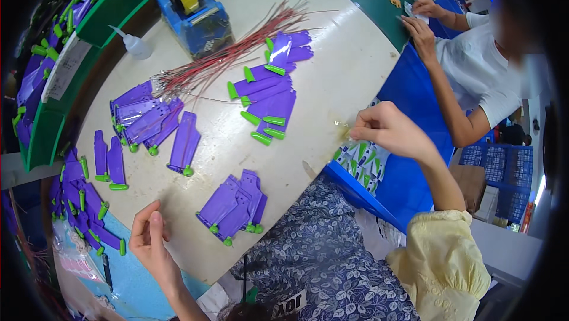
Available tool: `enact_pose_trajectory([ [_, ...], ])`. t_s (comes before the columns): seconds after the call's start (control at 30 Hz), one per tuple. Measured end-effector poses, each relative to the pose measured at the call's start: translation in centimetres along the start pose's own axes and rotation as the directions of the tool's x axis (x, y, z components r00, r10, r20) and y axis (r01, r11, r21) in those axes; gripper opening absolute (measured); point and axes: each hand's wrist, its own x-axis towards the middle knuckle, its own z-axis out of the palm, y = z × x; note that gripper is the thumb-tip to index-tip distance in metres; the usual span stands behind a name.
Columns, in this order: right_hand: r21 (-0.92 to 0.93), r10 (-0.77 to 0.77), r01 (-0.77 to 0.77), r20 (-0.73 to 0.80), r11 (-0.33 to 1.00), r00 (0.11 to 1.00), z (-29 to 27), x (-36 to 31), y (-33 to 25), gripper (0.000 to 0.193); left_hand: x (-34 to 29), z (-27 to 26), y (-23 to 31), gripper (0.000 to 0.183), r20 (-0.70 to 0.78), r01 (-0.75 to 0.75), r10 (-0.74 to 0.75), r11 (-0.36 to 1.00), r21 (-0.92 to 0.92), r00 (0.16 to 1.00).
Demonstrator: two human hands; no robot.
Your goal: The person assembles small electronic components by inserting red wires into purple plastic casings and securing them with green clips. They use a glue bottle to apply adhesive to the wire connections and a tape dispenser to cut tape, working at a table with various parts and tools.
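Observation:
My left hand (153, 243) is over the table's near left edge, its fingers loosely curled and apart, with nothing visible between them. My right hand (388, 133) is raised at the table's right edge, beside a blue bin. Its thumb and forefinger are pinched together; a small clear, shiny bit shows at their tips, too faint to name. Between my hands lies a small stack of purple plastic pieces with green ends (234, 205). Farther off are a single purple piece (185, 141), a fanned group (142, 115) with thin wires, and another pile (269, 99).
A bundle of red wires (237, 51) lies beside a blue tape dispenser (198, 22). A white squeeze bottle (136, 47) stands near a green tray (109, 13). More purple parts (83, 196) lie at left. The blue bin (409, 93) holds green-and-white parts. A co-worker (468, 63) sits at right.

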Motion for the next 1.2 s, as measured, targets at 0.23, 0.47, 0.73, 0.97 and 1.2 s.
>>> enact_pose_trajectory([
  [0.23,-0.828,-0.275,-0.021,-0.211,0.561,0.938,-0.5,1.3,0.5,0.047,0.2,2.2,0.2,0.015,0.044,-0.118,0.116,0.992,0.034,0.992],
  [0.47,0.155,-0.459,0.547,-0.386,0.823,0.800,-2.4,15.4,-14.5,0.040,2.6,4.8,0.7,0.021,0.087,-0.540,0.544,0.778,0.321,0.835],
  [0.73,0.722,-0.261,0.244,-0.091,0.648,0.961,-0.6,16.8,-16.9,0.023,2.9,2.9,-0.2,0.025,-0.002,-0.500,0.535,0.790,0.356,0.845],
  [0.97,0.090,-0.280,0.316,-0.280,0.945,0.918,1.1,16.6,-15.5,0.023,5.0,4.4,-0.5,0.040,0.142,-0.705,0.750,0.515,0.487,0.646],
  [1.2,0.482,-0.421,0.287,0.198,0.828,0.885,8.8,8.5,-14.6,0.020,6.0,5.0,-1.1,0.055,0.176,-0.739,0.737,0.567,0.363,0.652],
])
